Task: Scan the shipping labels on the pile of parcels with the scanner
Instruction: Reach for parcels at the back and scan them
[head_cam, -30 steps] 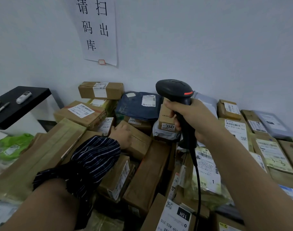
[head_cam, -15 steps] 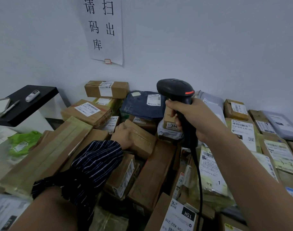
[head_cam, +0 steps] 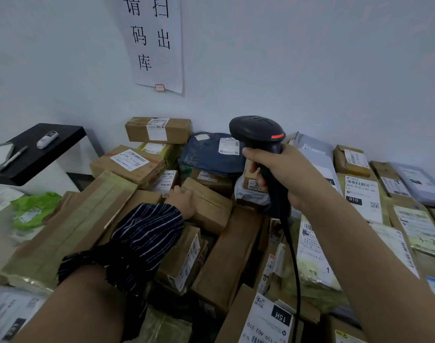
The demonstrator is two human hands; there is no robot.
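At the near edge of the pile of parcels (head_cam: 226,256) lies a box with a 15H label (head_cam: 268,318). Just beyond it a striped sleeve (head_cam: 142,238) leads to the left hand (head_cam: 183,201), which rests on the end of a small brown box (head_cam: 209,206) near the pile's middle; whether its fingers curl round the box cannot be told. The right hand (head_cam: 285,177) grips the handle of the black scanner (head_cam: 257,133), held upright above the pile's middle, its cable (head_cam: 294,263) hanging down over the parcels. Behind the scanner's head a dark blue bag (head_cam: 206,154) shows a white shipping label (head_cam: 228,146). At the far edge a labelled box (head_cam: 159,129) sits against the wall, under a paper sign (head_cam: 157,40). A black table (head_cam: 63,142) stands at the pile's far left corner.
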